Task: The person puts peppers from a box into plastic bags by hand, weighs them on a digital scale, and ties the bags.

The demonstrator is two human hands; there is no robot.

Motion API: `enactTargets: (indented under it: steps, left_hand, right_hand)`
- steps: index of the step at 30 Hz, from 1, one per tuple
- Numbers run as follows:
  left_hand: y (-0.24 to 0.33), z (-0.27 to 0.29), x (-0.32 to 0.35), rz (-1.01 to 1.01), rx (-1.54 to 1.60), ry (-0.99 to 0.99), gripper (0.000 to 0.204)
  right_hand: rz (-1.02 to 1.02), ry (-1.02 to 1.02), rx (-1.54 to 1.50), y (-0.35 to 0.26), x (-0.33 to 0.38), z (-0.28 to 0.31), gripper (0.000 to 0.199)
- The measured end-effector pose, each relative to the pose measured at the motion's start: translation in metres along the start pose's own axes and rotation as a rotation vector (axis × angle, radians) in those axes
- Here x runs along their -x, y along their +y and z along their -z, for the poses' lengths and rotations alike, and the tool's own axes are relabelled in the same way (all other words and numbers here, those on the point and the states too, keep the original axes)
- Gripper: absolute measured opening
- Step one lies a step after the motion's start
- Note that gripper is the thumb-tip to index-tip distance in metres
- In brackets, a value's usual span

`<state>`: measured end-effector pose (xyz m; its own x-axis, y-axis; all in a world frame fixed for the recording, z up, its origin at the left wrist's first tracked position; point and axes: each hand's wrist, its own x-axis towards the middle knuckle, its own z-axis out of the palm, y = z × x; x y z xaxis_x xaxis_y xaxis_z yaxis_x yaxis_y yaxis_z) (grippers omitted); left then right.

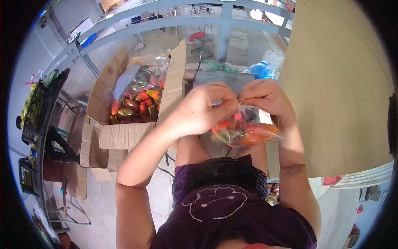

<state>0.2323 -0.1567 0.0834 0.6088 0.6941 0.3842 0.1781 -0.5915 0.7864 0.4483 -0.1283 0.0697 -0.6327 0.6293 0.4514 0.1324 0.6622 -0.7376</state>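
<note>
Pinching the gathered neck (241, 107), the left hand (205, 104) and right hand (268, 94) hold a clear bag of peppers (248, 132) at one o'clock from the lap (222, 171), its film probably slippery and limp, its load light but bruisable, so that bunched top seems the safest hold.

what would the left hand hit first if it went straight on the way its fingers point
Probably the right hand, close by at the top of the clear bag of peppers, though exact depth is hard to judge.
</note>
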Motion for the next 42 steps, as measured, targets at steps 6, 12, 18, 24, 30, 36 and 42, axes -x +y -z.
enactTargets:
  steps: [6, 12, 18, 24, 30, 36, 42]
  left_hand:
    - [-0.019, 0.001, 0.002, 0.195, 0.194, 0.011, 0.012]
    - [-0.026, 0.002, 0.001, 0.323, 0.362, 0.004, 0.015]
    - [-0.020, 0.004, 0.000, 0.382, 0.316, -0.027, 0.015]
    - [-0.014, -0.009, -0.013, 0.229, 0.614, 0.100, 0.016]
    - [-0.024, -0.004, -0.018, 0.326, 0.448, 0.266, 0.015]
    - [-0.048, 0.000, -0.003, 0.488, 0.208, 0.305, 0.016]
    - [-0.054, -0.002, -0.003, 0.441, 0.155, 0.246, 0.017]
  right_hand:
    - [0.073, -0.107, 0.238, -0.001, -0.011, -0.002, 0.009]
    - [0.135, -0.081, 0.428, -0.007, -0.011, -0.009, 0.010]
    - [0.015, -0.161, 0.328, 0.003, -0.013, -0.007, 0.009]
    - [-0.142, 0.182, -0.850, 0.008, 0.005, -0.045, 0.018]
    - [-0.084, 0.071, -2.075, 0.052, 0.002, -0.117, 0.022]
    - [-0.429, 0.459, -1.408, 0.033, 0.013, -0.095, 0.015]
    - [-0.031, 0.573, 0.290, 0.021, 0.005, -0.073, 0.011]
